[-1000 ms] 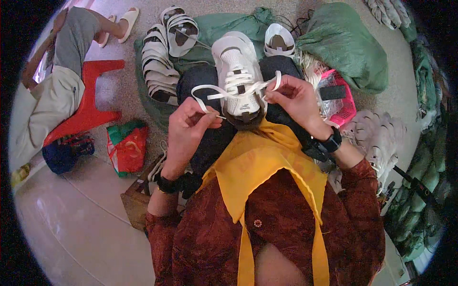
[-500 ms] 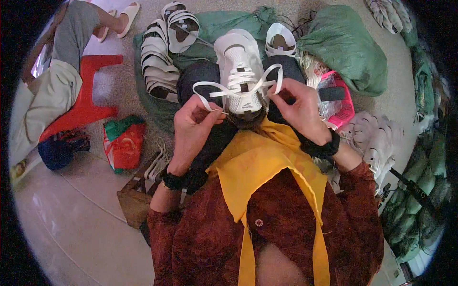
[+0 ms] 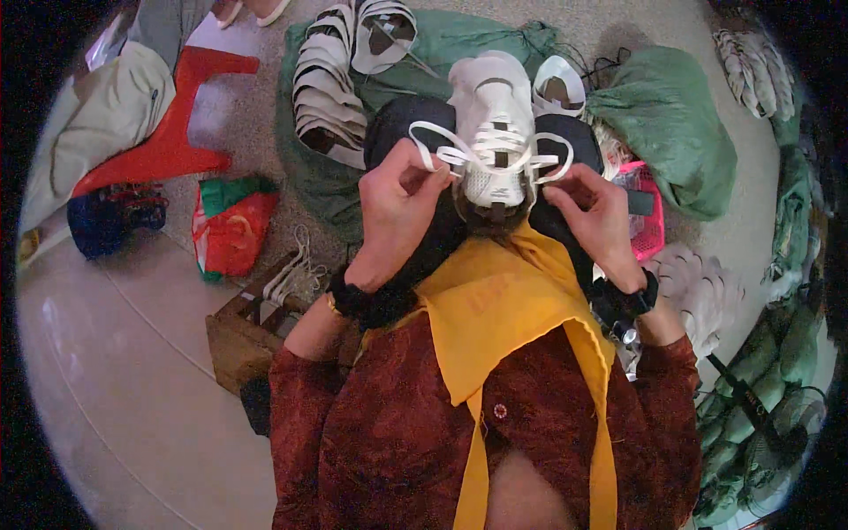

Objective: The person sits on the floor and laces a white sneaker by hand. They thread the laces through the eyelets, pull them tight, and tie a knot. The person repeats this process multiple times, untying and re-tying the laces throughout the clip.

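A white sneaker (image 3: 492,93) rests between my dark-clad knees, its toe pointing away from me and its dark opening toward me. White shoelace (image 3: 442,132) crosses its tongue and bows out in a loop on either side. On the left, my left hand (image 3: 395,212) pinches the lace between thumb and fingertips. My right hand (image 3: 596,216) closes its fingertips on the lace at the other side, low by the shoe's collar. The exact ends of the lace at the fingertips are too small to make out.
Beyond my left knee, a row of white shoe uppers (image 3: 320,93) lies on green sacking (image 3: 459,37). A stuffed green sack (image 3: 676,132) and a pink basket (image 3: 652,231) stand right. Left are a red stool (image 3: 190,115), a red-green bag (image 3: 231,231), a wooden box (image 3: 243,344) and another person's leg.
The whole view has shifted, so the shoe and surroundings sit further right. Both hands still pinch the lace; its left loop now arches higher beside the shoe and the right loop looks rounder.
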The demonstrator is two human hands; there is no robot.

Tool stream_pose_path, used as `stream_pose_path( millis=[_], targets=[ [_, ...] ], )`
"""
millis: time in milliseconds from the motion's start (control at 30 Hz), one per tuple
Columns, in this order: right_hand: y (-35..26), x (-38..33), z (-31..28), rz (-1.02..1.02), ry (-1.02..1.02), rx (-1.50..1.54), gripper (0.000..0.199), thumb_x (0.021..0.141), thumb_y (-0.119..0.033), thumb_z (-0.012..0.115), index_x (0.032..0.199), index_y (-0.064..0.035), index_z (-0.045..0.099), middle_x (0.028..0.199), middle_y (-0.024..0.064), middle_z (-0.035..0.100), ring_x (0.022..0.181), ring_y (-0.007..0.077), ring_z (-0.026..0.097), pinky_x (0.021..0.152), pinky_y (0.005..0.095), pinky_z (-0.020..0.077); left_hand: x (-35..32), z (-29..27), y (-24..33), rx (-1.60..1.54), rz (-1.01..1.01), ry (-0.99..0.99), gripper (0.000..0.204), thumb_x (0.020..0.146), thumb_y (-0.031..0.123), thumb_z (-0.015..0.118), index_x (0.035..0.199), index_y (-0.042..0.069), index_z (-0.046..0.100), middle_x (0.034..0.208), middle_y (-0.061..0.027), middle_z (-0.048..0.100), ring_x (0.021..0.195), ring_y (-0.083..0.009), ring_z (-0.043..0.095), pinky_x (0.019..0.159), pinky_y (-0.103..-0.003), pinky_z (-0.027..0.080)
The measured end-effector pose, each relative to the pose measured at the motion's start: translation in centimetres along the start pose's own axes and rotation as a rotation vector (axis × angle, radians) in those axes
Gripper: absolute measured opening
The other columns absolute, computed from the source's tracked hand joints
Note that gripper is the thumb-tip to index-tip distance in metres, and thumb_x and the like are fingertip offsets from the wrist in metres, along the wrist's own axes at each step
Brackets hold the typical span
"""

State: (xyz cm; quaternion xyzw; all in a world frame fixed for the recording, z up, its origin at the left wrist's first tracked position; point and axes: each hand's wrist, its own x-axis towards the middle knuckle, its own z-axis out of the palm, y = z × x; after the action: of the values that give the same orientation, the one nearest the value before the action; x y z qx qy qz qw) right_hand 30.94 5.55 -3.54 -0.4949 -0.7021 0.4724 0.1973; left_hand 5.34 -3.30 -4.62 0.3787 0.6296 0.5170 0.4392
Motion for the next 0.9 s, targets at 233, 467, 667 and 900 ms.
stream_pose_path(
  millis=[233, 467, 667, 900],
  targets=[
    [0.3, -0.4, -0.4, 0.002, 0.000, 0.027, 0.010, 0.087, -0.008, 0.076, 0.092, -0.0012, 0.070, 0.077, 0.0042, 0.071, 0.069, 0.0072, 0.063, 0.064, 0.0252, 0.0517, 0.2, -0.1, -0.1, 0.088, 0.020, 0.017, 0.006, 0.092, -0.001, 0.068, 0.091, 0.000, 0.062, 0.088, -0.0061, 0.070, 0.084, -0.0113, 0.069, 0.077, -0.027, 0.057],
    [-1.0, -0.8, -0.7, -0.043, 0.027, -0.068, 0.011, 0.085, -0.006, 0.078, 0.090, -0.0007, 0.070, 0.080, 0.0071, 0.072, 0.073, 0.0095, 0.065, 0.067, 0.0266, 0.0529, 0.1, 0.2, 0.3, 0.190, 0.051, 0.051, 0.008, 0.090, 0.000, 0.069, 0.091, 0.000, 0.062, 0.085, -0.0069, 0.072, 0.080, -0.0106, 0.069, 0.073, -0.027, 0.056],
    [-2.7, -0.6, -0.3, -0.289, 0.063, -0.107, 0.017, 0.082, -0.006, 0.079, 0.095, -0.0018, 0.070, 0.090, 0.0112, 0.071, 0.080, 0.0226, 0.071, 0.071, 0.0311, 0.0553, 0.0, 0.4, -0.2, 0.086, 0.045, 0.026, 0.006, 0.091, 0.000, 0.068, 0.090, 0.001, 0.062, 0.085, -0.0074, 0.072, 0.080, -0.0119, 0.070, 0.073, -0.028, 0.056],
    [-3.1, 0.1, 0.3, -0.369, 0.012, -0.318, 0.024, 0.080, -0.009, 0.080, 0.100, -0.0027, 0.068, 0.094, 0.0128, 0.068, 0.078, 0.0280, 0.069, 0.069, 0.0352, 0.0556, 0.2, 1.2, 1.3, 0.375, 0.188, 0.032, 0.008, 0.089, 0.001, 0.068, 0.088, 0.002, 0.061, 0.074, -0.0107, 0.067, 0.067, -0.0160, 0.068, 0.065, -0.030, 0.053]
  ],
)
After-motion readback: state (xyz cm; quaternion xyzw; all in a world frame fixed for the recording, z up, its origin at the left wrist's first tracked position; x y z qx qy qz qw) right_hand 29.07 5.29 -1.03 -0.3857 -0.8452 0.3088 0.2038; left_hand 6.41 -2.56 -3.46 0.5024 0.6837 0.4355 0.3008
